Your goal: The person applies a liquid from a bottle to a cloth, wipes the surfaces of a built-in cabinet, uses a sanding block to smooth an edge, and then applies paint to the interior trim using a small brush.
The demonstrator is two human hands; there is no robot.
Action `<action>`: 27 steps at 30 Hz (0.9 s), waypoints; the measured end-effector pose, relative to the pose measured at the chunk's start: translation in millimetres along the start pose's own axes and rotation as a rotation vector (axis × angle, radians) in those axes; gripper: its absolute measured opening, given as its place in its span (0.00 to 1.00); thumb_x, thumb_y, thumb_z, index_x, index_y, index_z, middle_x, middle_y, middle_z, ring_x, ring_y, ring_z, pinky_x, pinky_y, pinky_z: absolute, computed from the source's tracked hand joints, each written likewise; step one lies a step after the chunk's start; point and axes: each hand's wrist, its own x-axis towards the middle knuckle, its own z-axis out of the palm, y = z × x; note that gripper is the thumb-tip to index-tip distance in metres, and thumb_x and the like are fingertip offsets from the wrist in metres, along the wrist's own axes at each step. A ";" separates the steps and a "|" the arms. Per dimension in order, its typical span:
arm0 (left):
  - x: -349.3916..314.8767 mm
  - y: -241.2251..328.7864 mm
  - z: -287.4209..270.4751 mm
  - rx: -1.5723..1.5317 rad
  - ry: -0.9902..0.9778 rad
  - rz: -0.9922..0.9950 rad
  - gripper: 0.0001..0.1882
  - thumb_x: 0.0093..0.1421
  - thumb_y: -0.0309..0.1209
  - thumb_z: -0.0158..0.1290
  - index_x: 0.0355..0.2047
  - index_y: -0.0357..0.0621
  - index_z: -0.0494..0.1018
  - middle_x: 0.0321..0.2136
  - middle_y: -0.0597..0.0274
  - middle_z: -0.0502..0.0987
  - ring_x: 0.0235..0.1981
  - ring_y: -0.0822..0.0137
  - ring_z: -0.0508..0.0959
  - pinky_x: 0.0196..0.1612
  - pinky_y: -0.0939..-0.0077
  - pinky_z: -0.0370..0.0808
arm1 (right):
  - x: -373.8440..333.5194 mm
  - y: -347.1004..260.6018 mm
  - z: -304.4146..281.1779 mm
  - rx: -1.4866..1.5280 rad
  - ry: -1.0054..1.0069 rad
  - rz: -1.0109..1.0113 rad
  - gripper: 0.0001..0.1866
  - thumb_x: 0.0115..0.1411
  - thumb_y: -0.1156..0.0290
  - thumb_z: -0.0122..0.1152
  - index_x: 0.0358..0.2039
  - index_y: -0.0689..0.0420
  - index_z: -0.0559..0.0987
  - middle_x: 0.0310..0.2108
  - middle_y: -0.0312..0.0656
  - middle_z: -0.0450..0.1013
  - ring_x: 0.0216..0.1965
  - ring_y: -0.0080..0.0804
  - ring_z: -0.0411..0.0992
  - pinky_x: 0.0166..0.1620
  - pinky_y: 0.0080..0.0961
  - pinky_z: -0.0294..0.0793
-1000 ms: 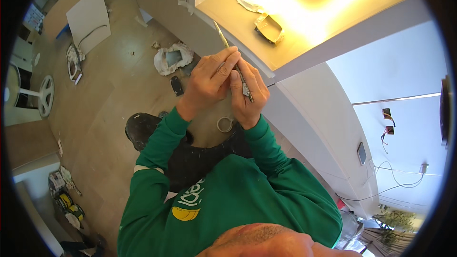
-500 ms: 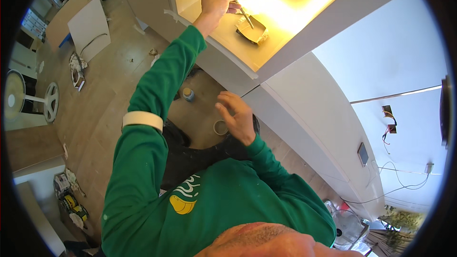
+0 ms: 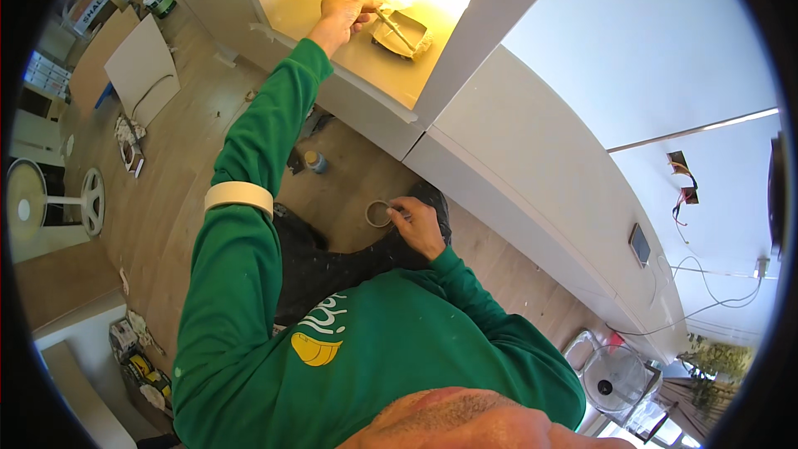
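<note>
left hand (image 3: 344, 14) pinching thin stick (image 3: 396, 29) at tray (image 3: 395, 42); right hand (image 3: 421, 227) near ring (image 3: 368, 214), grip unclear

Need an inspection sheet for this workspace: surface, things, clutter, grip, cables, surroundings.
Surface: shelf, brightly lit.
Things: tray on the shelf; stick, lower end at the tray, contact unclear.
Clutter: bottle and board on the floor.
Grip: left hand holds the stick; right hand beside the ring, contact unclear.
Cables: wires hang from wall openings; a cable trails at right.
Surroundings: fan at far left.
</note>
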 end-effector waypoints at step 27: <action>33.5 -4.6 17.0 0.072 -0.085 0.043 0.17 0.46 0.38 0.71 0.30 0.44 0.79 0.27 0.69 0.78 0.20 0.83 0.64 0.17 0.85 0.57 | -1.7 21.6 2.5 -0.017 0.050 0.052 0.15 0.58 0.64 0.64 0.40 0.61 0.82 0.37 0.52 0.79 0.33 0.46 0.80 0.38 0.35 0.79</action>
